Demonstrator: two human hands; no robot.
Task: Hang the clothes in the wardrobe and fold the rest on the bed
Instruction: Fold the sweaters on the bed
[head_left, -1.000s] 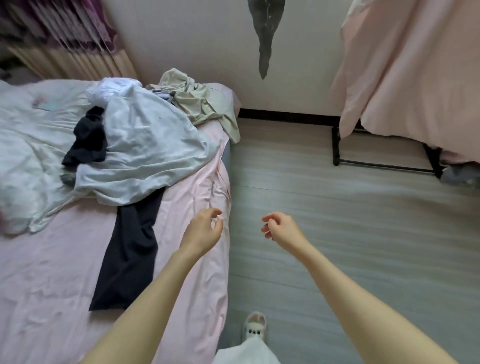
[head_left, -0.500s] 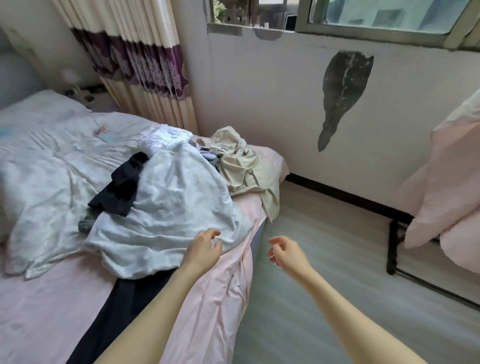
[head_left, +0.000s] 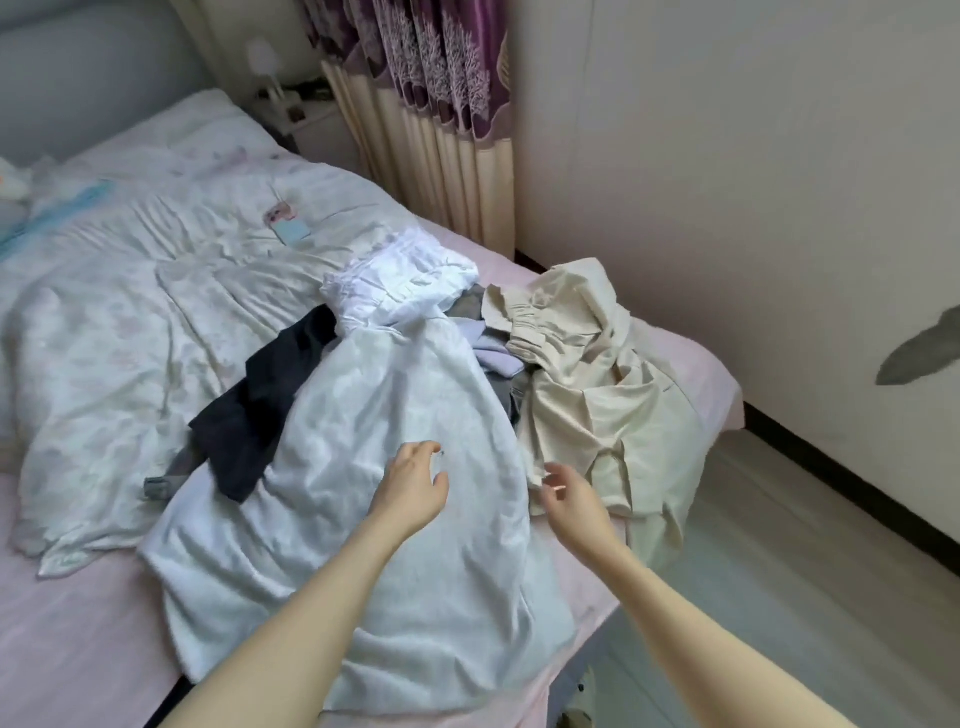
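A heap of clothes lies on the bed's near corner. A large pale white garment (head_left: 363, 415) with a ruffled top spreads over it. Beside it on the right lies a beige garment (head_left: 602, 395). A dark navy piece (head_left: 265, 400) pokes out on the left, and a lilac piece (head_left: 493, 353) shows between the white and the beige. My left hand (head_left: 413, 486) hovers over the white garment with loosely curled fingers, holding nothing. My right hand (head_left: 569, 493) hangs relaxed and empty at the beige garment's lower edge.
The bed has a pink sheet (head_left: 78, 623) and a crumpled floral quilt (head_left: 130, 322) with a phone (head_left: 288, 223) on it. Purple-and-cream curtains (head_left: 441, 119) hang behind. A white wall (head_left: 753, 182) and grey floor (head_left: 810, 571) are to the right.
The view has swung left and up from the floor toward the bed. Both hands have moved forward from the bed's edge and now reach over the clothes heap.
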